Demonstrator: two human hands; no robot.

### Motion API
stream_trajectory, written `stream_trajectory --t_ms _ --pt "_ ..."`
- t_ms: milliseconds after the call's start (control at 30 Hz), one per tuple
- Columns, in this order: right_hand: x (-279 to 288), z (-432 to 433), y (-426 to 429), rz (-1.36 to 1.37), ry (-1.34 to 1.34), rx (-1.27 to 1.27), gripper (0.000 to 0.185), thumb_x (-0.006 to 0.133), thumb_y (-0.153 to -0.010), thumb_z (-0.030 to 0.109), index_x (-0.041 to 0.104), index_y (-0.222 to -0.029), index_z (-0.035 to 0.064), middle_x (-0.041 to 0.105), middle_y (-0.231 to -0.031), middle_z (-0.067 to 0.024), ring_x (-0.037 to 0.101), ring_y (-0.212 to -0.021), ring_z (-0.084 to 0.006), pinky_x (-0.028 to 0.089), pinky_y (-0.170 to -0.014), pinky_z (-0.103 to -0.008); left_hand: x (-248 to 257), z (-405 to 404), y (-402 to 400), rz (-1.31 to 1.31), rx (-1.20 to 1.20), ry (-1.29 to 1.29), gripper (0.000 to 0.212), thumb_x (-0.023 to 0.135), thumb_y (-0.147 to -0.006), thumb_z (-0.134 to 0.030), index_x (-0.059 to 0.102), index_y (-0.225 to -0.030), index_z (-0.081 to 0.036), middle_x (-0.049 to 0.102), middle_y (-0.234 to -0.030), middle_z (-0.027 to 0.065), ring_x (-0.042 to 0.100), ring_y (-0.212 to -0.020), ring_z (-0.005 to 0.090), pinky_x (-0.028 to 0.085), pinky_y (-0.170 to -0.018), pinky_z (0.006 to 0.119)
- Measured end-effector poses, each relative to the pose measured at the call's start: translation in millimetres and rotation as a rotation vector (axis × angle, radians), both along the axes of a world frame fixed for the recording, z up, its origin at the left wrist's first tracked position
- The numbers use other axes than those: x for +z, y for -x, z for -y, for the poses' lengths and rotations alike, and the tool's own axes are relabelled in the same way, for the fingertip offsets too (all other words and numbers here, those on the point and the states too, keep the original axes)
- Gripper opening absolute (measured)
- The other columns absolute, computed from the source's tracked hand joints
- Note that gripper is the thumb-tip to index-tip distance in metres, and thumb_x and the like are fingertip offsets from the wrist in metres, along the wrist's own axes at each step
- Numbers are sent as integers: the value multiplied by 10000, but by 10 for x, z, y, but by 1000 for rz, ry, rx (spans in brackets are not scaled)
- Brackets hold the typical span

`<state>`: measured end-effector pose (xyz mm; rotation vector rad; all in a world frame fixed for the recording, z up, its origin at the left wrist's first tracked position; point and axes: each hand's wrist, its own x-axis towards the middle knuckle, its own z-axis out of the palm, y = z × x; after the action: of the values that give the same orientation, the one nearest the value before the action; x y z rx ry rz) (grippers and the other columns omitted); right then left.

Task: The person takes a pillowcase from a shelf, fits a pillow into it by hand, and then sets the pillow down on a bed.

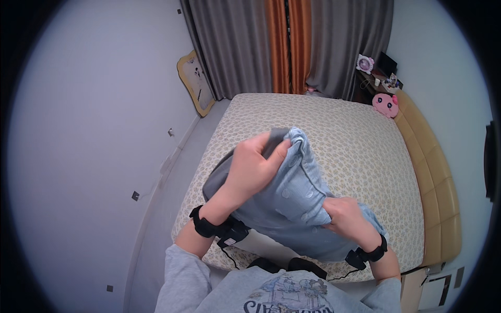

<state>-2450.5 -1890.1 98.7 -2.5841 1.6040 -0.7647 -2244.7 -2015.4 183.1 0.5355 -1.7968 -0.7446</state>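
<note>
A light blue cloth garment [287, 195], with a pale leaf-like pattern and grey parts, is held up in front of me over the bed. My left hand [254, 162] pinches its bunched upper edge between thumb and fingers, where a grey piece of fabric shows beside the blue. Lower and to the right, my right hand [346, 217] grips the garment at another edge, with its fingertips hidden in the folds. The lower part of the cloth hangs between my forearms. Each wrist wears a black strap with a small device and a cable.
Beneath the garment is a bed with a floral sheet [352, 144] and a tan padded headboard [426, 168] on the right. A pink plush cushion [385, 105] lies at the far right corner, near a cluttered bedside table. A yellow-framed mirror [199, 84] leans at the far left.
</note>
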Motion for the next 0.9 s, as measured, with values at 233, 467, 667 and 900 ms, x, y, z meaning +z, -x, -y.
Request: stream_trajectory --t_ms 233,467,667,900 --pt "-276 124 -142 -7 -205 -20 375 772 -609 262 586 -876 76 626 -835 -89 617 -779 -313 492 -641 -406 -160 -137 238 575 -86 505 98 618 -728 -85 529 -725 -42 514 -610 136 539 -548 304 427 -493 367" --pt "-963 179 -558 611 -55 -231 798 804 -611 295 343 -1163 -50 600 -928 -220 611 -903 -409 498 -779 -416 -793 -126 163 513 -46 295 111 629 -734 -78 527 -714 -40 525 -626 123 549 -562 297 426 -492 364" --pt "-1298 345 -661 672 -208 -168 653 755 -690 207 360 -1161 -14 600 -961 -213 612 -915 -387 496 -733 -434 -932 -90 153 567 -19 410 117 636 -748 -76 529 -710 -47 534 -613 90 566 -558 272 433 -482 355" --pt "-1934 872 -691 680 -227 167 499 660 -788 228 452 -1186 11 594 -1044 -127 575 -963 -224 455 -866 -360 -1033 -161 383 612 -275 725 154 650 -664 -121 499 -686 -102 480 -548 4 538 -495 170 407 -445 303"
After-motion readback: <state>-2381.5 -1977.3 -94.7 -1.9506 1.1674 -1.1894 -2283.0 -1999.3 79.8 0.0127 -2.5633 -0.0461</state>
